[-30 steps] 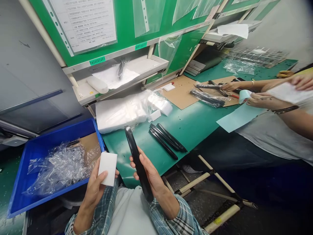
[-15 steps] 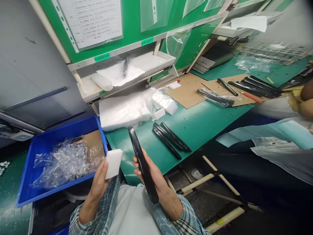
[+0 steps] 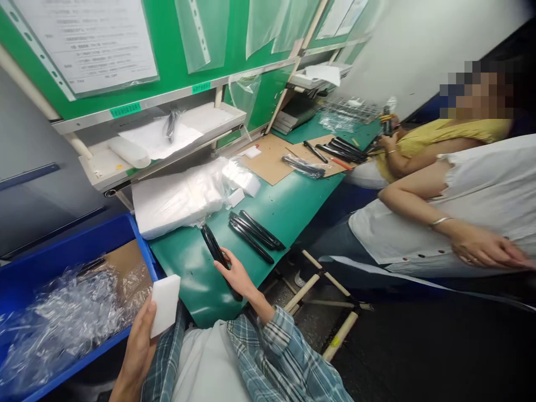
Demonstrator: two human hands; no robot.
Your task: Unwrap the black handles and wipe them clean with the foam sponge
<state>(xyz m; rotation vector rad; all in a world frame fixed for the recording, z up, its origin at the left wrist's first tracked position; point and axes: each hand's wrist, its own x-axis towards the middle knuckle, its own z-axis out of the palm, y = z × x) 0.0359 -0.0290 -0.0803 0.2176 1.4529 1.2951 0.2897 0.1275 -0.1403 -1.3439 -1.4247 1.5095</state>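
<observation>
My left hand [image 3: 140, 346] is closed on a white foam block [image 3: 165, 304], held low above my lap beside the blue bin [image 3: 75, 251]. My right hand [image 3: 234, 273] grips a long black curved plastic strip [image 3: 211, 245] and holds it over the near edge of the green table [image 3: 285, 206]. Several more black strips [image 3: 251, 231] lie side by side on the table just beyond my right hand. A bag of white foam blocks [image 3: 184, 195] lies further back.
The blue bin holds crumpled clear plastic film [image 3: 62, 318] and cardboard. A shelf [image 3: 167, 134] hangs under the green board. Two other people sit to the right; one rests a hand [image 3: 481, 248] on a lap. More black strips [image 3: 339, 149] lie on cardboard [image 3: 276, 159].
The view has swung right, bringing the people alongside into sight. My right hand has moved the black strip forward and down toward the table. My left hand keeps the foam block.
</observation>
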